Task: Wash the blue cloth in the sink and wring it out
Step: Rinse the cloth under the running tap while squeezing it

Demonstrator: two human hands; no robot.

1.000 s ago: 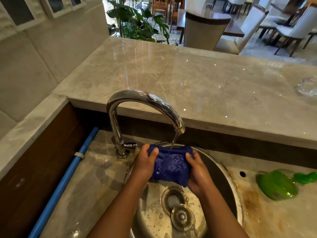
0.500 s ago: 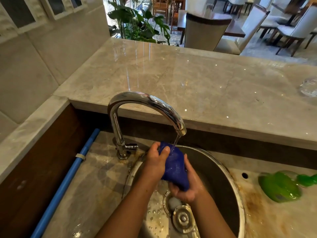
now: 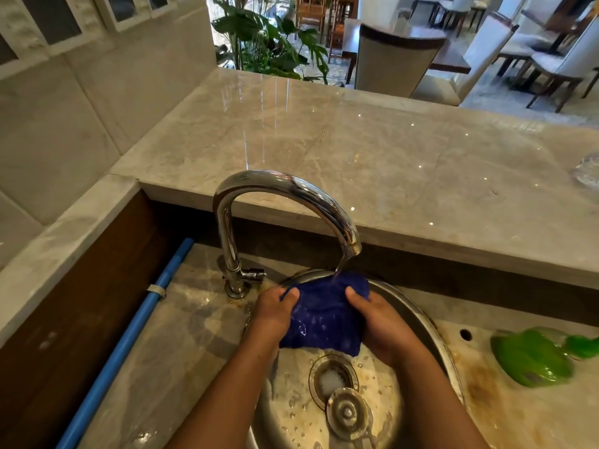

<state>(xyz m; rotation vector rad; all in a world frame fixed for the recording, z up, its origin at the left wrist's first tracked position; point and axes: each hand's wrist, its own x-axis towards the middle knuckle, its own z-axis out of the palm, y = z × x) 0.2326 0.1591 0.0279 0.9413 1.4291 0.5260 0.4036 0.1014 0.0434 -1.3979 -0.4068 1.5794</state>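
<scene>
The wet blue cloth (image 3: pixel 325 314) is stretched flat between both hands over the round steel sink (image 3: pixel 431 332). My left hand (image 3: pixel 274 314) grips its left edge and my right hand (image 3: pixel 379 322) grips its right edge, thumbs on top. A thin stream of water runs from the curved chrome tap (image 3: pixel 291 192) onto the cloth's upper edge. Below the cloth lie the open drain (image 3: pixel 332 377) and a loose metal strainer plug (image 3: pixel 348 413).
A green bottle (image 3: pixel 534 356) lies on its side on the stained counter right of the sink. A raised marble ledge (image 3: pixel 356 150) runs behind the tap. A blue pipe (image 3: pixel 129 332) runs along the left wall. Chairs and a plant stand beyond.
Half a second ago the cloth was bunched between the hands, pressed together. Now the hands have moved apart and the cloth is spread out flat under the water again.
</scene>
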